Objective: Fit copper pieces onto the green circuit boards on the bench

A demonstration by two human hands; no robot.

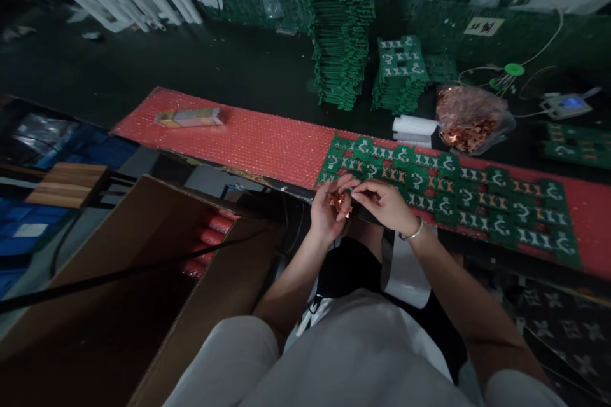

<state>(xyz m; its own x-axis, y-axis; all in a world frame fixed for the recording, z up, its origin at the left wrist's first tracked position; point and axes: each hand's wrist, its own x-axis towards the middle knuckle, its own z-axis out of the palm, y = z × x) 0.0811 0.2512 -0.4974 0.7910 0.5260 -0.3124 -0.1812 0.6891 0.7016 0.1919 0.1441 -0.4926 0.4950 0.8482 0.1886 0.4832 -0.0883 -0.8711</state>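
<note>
Cupped palm up, my left hand (328,213) holds a small heap of copper-coloured metal pieces (339,201). Close beside it on the right is my right hand (384,205), its thumb and forefinger pinched together near the heap. Whatever lies between those fingertips is too small to make out. Just beyond both hands, several green circuit boards (446,183) lie in rows on a strip of red bubble wrap (267,143). Some of the boards carry copper-coloured pieces, others show only silvery pads.
Stacks of green boards, one tall (340,44) and one short (400,79), stand at the back. A clear bag of copper pieces (470,121) sits right of them. A taped block (191,117) rests on the wrap. An open cardboard box (238,267) stands at lower left.
</note>
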